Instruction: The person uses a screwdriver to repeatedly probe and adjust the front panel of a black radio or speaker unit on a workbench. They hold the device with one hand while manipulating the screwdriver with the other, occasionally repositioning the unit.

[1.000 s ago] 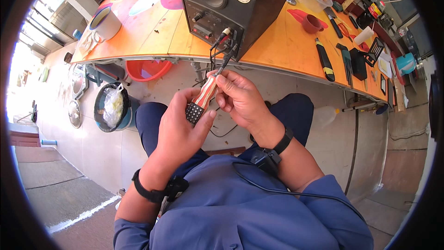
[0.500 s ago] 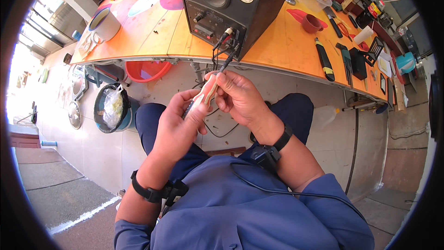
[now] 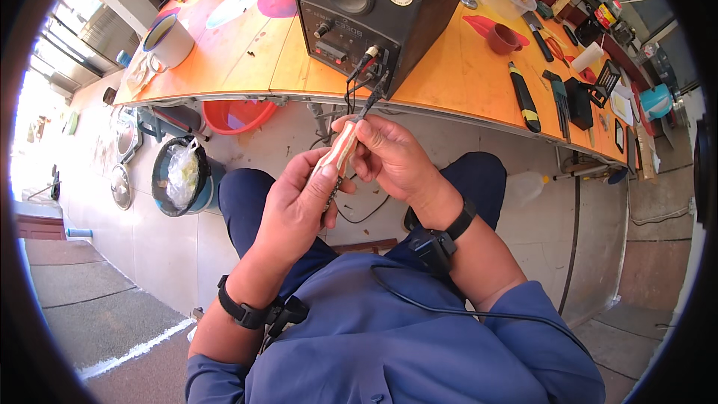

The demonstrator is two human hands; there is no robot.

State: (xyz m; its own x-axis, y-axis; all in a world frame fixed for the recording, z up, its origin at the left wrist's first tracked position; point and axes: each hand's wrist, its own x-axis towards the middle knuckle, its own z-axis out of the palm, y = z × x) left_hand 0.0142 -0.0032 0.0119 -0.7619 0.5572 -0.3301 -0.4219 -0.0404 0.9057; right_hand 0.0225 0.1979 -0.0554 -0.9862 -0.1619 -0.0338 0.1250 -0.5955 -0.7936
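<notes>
In front of the bench (image 3: 464,78), a slim piece (image 3: 342,151) wavily striped orange-red and cream slants between the left hand (image 3: 299,196), curled round its mostly hidden dark lower end, and the pinching right hand (image 3: 395,158), where I can't tell whether it meets the black cable (image 3: 369,106).

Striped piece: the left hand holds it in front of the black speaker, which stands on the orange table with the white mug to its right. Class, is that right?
Not quite: in the head view, the white mug is to the left of the black speaker. The left hand does hold the striped piece, and the speaker stands on the orange table.
</notes>
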